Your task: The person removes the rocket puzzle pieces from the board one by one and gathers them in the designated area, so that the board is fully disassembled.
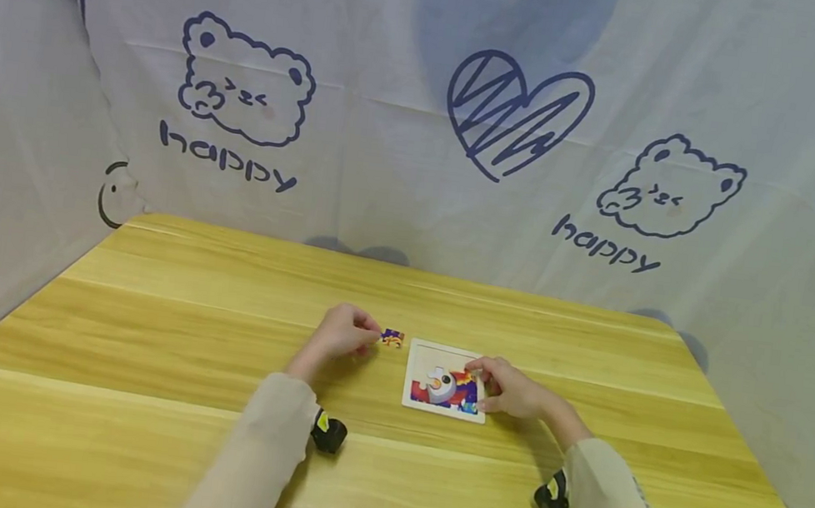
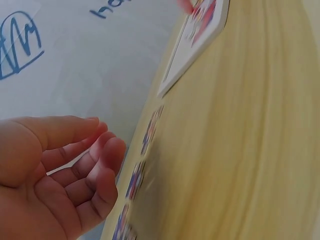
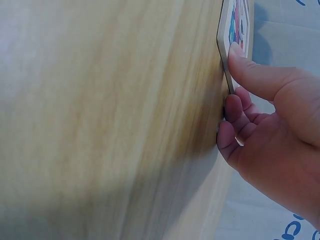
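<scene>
A square jigsaw tray point(image 1: 442, 413) with a pale rim lies on the table, its lower part filled with colourful pieces that form a cartoon picture. My right hand point(image 1: 516, 390) holds the tray's right side; in the right wrist view its thumb point(image 3: 237, 62) lies on the rim and the other fingers curl at the edge. Left of the tray is a loose jigsaw piece point(image 1: 392, 338), close to the fingertips of my left hand point(image 1: 344, 332). That hand is loosely curled with nothing visible in it. The left wrist view shows more loose pieces point(image 2: 135, 181) in a row beside it.
All of this lies on a wood-grain table point(image 1: 152, 443). Behind it hangs a pale curtain point(image 1: 361, 131) printed with bears, hearts and lettering. Each wrist carries a small black camera point(image 1: 329, 432).
</scene>
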`<control>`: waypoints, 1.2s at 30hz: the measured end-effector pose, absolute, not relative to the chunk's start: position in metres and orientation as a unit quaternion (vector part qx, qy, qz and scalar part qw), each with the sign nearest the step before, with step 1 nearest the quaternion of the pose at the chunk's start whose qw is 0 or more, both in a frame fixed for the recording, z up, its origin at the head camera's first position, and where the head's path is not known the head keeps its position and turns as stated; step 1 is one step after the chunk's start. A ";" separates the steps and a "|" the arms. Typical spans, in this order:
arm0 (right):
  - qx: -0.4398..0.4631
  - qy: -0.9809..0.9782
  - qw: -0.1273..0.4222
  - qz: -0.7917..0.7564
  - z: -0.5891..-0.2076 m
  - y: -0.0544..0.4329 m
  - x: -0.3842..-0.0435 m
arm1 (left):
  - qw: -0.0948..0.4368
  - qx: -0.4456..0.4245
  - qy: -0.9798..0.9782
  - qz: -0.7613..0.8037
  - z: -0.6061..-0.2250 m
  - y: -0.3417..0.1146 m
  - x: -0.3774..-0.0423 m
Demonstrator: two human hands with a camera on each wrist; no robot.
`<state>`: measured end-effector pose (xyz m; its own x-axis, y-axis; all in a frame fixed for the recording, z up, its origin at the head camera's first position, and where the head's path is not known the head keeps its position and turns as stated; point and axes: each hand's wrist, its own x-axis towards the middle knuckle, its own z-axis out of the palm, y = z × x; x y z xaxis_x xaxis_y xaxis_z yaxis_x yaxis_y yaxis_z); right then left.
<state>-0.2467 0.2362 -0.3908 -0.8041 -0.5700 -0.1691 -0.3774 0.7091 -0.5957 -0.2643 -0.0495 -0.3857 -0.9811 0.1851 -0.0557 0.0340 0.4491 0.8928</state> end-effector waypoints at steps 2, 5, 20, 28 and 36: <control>-0.259 0.909 0.173 -0.277 -0.391 0.236 -0.247 | 0.080 0.074 0.846 0.522 -0.385 -0.043 -0.264; -0.257 0.909 0.174 -0.278 -0.390 0.236 -0.247 | 0.089 0.088 0.844 0.521 -0.384 -0.034 -0.263; -0.249 0.911 0.173 -0.279 -0.390 0.236 -0.247 | 0.114 0.144 0.851 0.493 -0.390 0.004 -0.263; -0.241 0.912 0.176 -0.283 -0.390 0.234 -0.245 | 0.134 0.148 0.849 0.489 -0.394 0.015 -0.261; -0.255 0.907 0.172 -0.287 -0.389 0.236 -0.244 | 0.148 0.138 0.862 0.464 -0.397 0.021 -0.262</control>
<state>-0.2438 0.2356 -0.3893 -0.8111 -0.5606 -0.1667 -0.3632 0.7062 -0.6078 -0.2621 0.0211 -0.3966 -0.9179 0.3757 -0.1274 0.1004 0.5307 0.8416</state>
